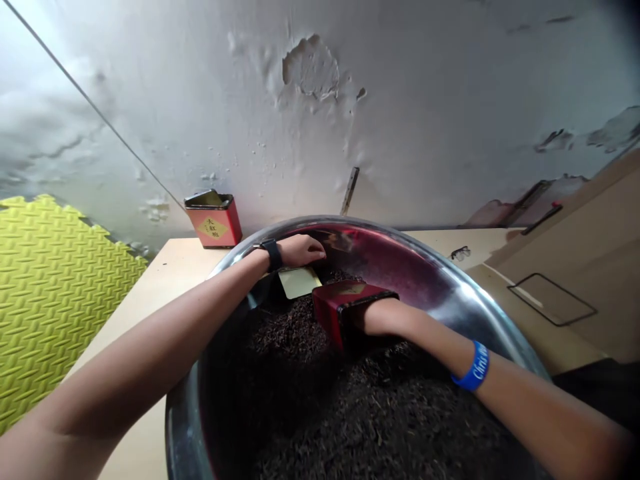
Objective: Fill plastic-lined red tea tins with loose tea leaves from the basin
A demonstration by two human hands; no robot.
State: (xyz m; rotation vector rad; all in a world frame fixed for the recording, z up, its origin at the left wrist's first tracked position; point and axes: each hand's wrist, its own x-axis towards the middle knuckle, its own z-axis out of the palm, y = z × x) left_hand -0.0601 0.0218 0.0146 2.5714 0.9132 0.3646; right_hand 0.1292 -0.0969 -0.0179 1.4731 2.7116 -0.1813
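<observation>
Head view. A wide steel basin point(483, 300) sits on a cream table point(165, 280), with dark loose tea leaves point(360, 413) heaped across most of it; the bulk of the heap lies undisturbed. At basin centre, the right hand point(385, 320), blue wristband on its wrist, presses against a tilted red tin point(333, 313), whose lower end is sunk in the leaves. Fingers hidden: cannot tell whether they clamp it. At the basin's far rim, the left hand point(300, 251) rests with fingers together, gripping nothing visible, just above a pale card point(299, 283). Beyond the basin stands a second red tin point(214, 223), upright, gold diamond label. Right of the basin, spectacles point(460, 253); left, a lime-green foam mat point(50, 293).
</observation>
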